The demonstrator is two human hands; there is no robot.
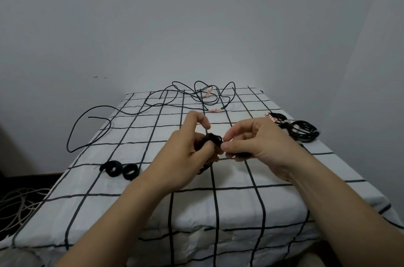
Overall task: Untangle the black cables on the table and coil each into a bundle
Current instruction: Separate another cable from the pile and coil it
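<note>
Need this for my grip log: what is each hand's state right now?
Left hand: fingers curled round a small black bundle.
Right hand: thumb and fingers pinch the same bundle's end.

Both bare forearms are angling in from the lower corners and converging at the middle. The left hand (pixel 185 153) is gripping a small black item (pixel 213 138), thumb lying across it, index finger arching high and hooking downward. The right hand (pixel 260 144) is facing it, back turned up, thumb and forefinger pinching the same item's right side, the other fingers curling underneath. Both wrists are bending inward, and the fingertips are nearly touching.
</note>
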